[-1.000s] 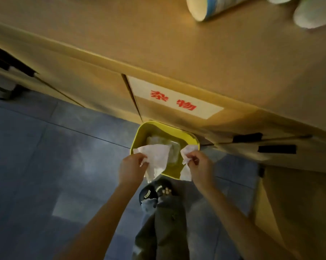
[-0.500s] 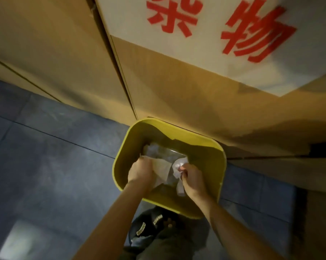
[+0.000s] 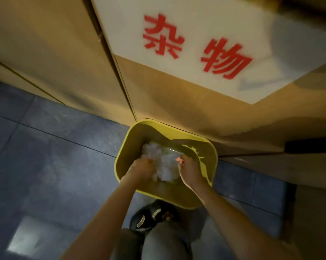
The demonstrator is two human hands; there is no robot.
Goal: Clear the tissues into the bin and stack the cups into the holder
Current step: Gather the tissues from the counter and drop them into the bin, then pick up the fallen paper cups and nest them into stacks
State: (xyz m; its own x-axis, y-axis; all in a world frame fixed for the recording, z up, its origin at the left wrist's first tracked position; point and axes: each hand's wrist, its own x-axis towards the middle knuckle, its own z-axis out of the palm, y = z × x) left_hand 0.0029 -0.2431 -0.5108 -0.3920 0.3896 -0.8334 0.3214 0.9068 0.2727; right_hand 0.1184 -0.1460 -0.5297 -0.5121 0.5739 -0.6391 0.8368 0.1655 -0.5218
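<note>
Both hands are sunk inside the yellow bin (image 3: 121, 166), so the tissues (image 3: 165, 166) get dropped low, no scatter. Left hand (image 3: 142, 168) is clenched at the wad's 9 o'clock; right hand (image 3: 189, 170), at 3, looks released, blur prevents certainty. Cups are out of view

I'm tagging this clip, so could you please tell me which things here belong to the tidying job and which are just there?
Part of the job:
- white tissues
- yellow bin
- left hand
- right hand

Just there:
- cabinet
- white label with red characters
- black shoe
</note>
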